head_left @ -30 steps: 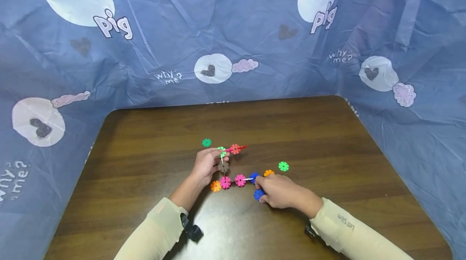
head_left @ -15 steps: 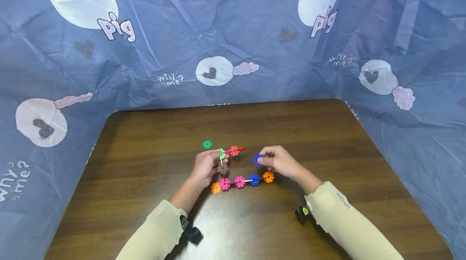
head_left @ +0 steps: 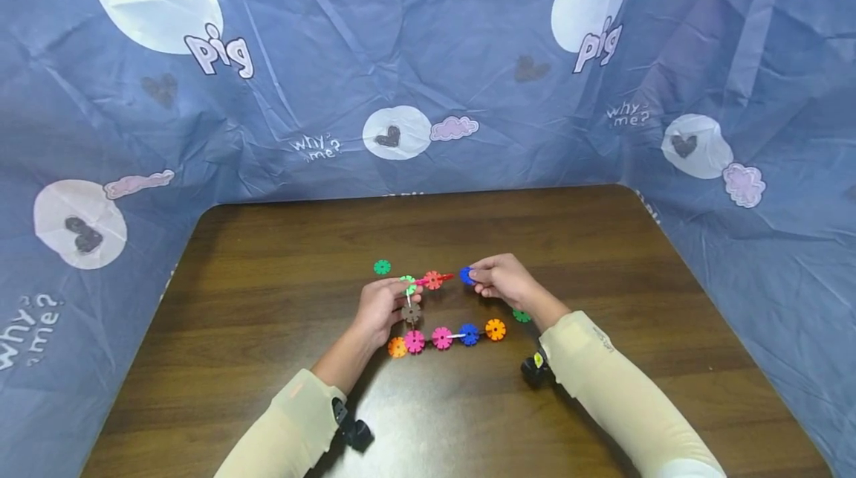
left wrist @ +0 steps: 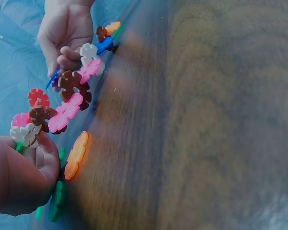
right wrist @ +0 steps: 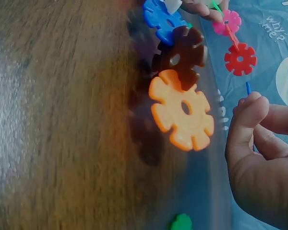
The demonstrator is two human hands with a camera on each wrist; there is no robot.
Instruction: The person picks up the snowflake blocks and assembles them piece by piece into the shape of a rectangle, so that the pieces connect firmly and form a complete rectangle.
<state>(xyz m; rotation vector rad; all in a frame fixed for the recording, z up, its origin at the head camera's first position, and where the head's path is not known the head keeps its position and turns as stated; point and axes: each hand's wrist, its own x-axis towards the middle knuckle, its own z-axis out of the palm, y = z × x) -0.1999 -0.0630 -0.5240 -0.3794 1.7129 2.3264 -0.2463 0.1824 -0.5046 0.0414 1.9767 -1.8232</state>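
Note:
Notched plastic discs are joined into a chain, running from an orange disc [head_left: 495,329] past a blue one [head_left: 469,334], pink ones [head_left: 442,337] and a brown one [head_left: 411,312]. Its far arm ends in a red disc [right wrist: 240,59]. My left hand [head_left: 381,308] pinches the chain around the light green disc [head_left: 408,285] at the far corner. Between thumb and fingers of my right hand [head_left: 506,285] is a loose blue disc [head_left: 466,275], seen edge-on in the right wrist view, a small gap away from the red disc.
A loose dark green disc [head_left: 382,267] lies beyond my left hand. One orange disc [head_left: 397,347] rests beside the chain's near left corner, and a green disc [head_left: 521,316] lies under my right forearm. A patterned blue cloth [head_left: 428,76] hangs round the wooden table [head_left: 301,240].
My right hand has lifted the blue disc from the table's near side and carried it away from me and slightly left, to the red end. My left hand stays in place.

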